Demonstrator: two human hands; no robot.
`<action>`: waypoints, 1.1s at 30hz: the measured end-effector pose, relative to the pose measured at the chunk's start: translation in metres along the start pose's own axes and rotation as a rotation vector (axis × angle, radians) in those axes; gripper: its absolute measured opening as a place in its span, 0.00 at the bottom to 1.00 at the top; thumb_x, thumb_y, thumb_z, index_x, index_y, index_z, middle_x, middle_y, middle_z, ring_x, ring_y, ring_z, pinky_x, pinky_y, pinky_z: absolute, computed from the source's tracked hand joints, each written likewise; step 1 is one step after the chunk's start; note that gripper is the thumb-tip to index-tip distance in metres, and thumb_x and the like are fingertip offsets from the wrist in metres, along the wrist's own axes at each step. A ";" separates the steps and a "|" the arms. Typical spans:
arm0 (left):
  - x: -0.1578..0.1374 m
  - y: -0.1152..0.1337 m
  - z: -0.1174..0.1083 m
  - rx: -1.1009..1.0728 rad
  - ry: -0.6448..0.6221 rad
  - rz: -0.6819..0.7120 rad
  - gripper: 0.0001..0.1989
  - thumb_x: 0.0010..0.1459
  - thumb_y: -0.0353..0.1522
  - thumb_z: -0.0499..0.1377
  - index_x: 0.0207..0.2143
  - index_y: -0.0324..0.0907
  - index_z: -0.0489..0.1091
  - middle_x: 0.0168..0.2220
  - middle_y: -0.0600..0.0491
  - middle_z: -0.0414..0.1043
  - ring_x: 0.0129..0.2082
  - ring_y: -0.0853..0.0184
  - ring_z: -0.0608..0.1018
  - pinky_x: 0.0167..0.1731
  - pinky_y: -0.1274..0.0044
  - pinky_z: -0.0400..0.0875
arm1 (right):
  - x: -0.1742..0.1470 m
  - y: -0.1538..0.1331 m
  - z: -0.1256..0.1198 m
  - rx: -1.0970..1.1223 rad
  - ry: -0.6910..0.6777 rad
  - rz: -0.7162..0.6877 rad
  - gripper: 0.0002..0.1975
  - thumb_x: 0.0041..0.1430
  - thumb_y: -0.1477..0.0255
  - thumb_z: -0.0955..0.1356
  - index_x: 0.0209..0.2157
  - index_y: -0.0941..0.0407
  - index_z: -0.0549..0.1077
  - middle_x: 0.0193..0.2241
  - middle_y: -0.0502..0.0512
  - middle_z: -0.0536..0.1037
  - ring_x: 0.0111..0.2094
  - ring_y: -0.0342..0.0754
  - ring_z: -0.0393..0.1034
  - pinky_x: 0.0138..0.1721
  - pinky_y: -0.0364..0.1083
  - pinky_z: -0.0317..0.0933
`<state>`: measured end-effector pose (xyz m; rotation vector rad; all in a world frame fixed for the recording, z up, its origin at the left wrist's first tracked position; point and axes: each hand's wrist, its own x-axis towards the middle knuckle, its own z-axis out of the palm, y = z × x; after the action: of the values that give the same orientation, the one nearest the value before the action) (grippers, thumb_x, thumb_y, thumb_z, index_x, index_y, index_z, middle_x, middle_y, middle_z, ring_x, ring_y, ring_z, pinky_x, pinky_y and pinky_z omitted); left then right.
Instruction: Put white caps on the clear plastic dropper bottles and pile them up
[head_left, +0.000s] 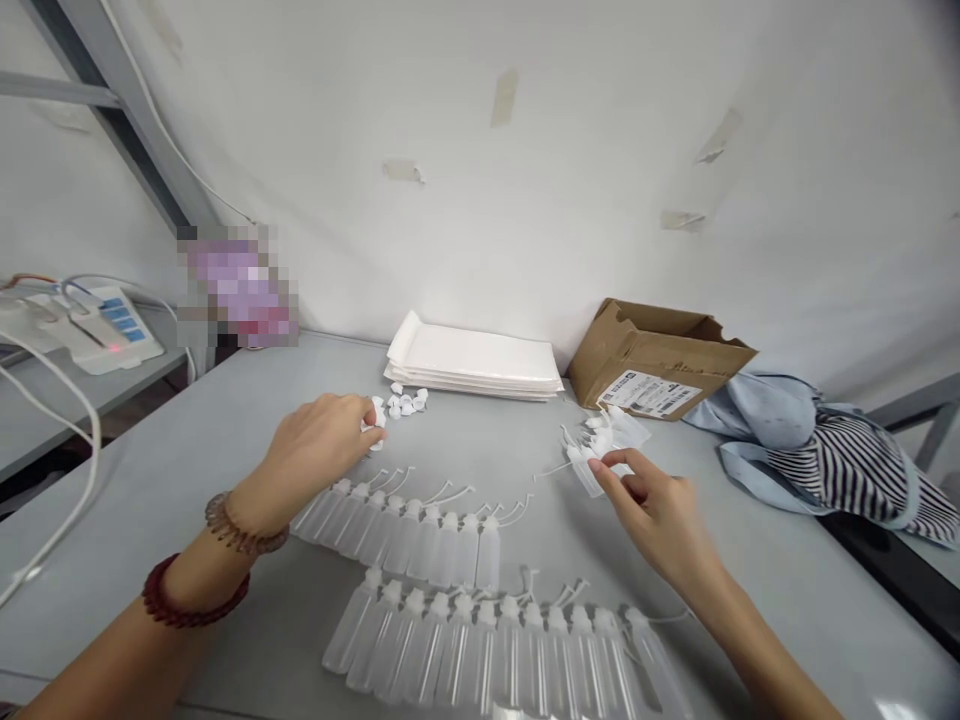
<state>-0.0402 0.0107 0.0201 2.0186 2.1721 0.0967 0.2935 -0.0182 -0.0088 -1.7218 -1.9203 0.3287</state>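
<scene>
My left hand reaches to a small heap of white caps; its thumb and finger close around white caps at the heap's left edge. Over on the right, my right hand pinches at a small translucent squeeze bottle beside a loose cluster of white tops and bottles. Its lower fingers are curled. Between my arms lie two rows of translucent bottles with white tops and thin tethers: a back row and a longer front row.
Stacked white padded envelopes lie against the wall. An open cardboard box with a label stands right of them, by a bundle of blue and striped cloth. A power strip with white cables sits at left. A blurred purple item leans nearby.
</scene>
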 end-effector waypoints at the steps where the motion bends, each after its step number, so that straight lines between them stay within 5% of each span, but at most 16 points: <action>1: 0.000 0.001 0.000 0.018 -0.009 -0.009 0.14 0.55 0.40 0.50 0.31 0.43 0.72 0.32 0.46 0.77 0.31 0.56 0.76 0.23 0.75 0.58 | -0.001 -0.003 0.000 0.024 -0.016 -0.021 0.19 0.61 0.54 0.59 0.29 0.55 0.68 0.10 0.40 0.55 0.12 0.41 0.50 0.19 0.41 0.45; 19: -0.001 0.015 0.014 0.093 -0.084 0.043 0.11 0.54 0.33 0.48 0.28 0.42 0.69 0.31 0.46 0.73 0.30 0.56 0.73 0.24 0.73 0.57 | -0.017 -0.015 0.006 0.016 -0.086 -0.256 0.12 0.64 0.63 0.61 0.35 0.57 0.69 0.13 0.40 0.59 0.13 0.39 0.51 0.18 0.40 0.48; 28: -0.004 0.021 0.012 0.059 -0.089 0.065 0.10 0.52 0.31 0.48 0.27 0.43 0.69 0.28 0.48 0.74 0.29 0.59 0.73 0.24 0.75 0.58 | -0.022 -0.042 0.014 0.157 -0.350 -0.556 0.06 0.62 0.76 0.63 0.35 0.57 0.72 0.28 0.53 0.73 0.28 0.44 0.67 0.28 0.41 0.61; 33: -0.010 0.026 0.007 0.011 -0.087 0.070 0.09 0.53 0.32 0.48 0.26 0.44 0.68 0.26 0.52 0.74 0.27 0.61 0.73 0.23 0.76 0.57 | -0.018 -0.057 0.014 0.133 -0.453 -0.583 0.04 0.59 0.77 0.66 0.36 0.57 0.73 0.36 0.57 0.74 0.36 0.48 0.70 0.35 0.46 0.66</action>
<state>-0.0131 0.0027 0.0186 2.0643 2.0553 0.0053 0.2385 -0.0428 0.0051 -0.9869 -2.5469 0.6393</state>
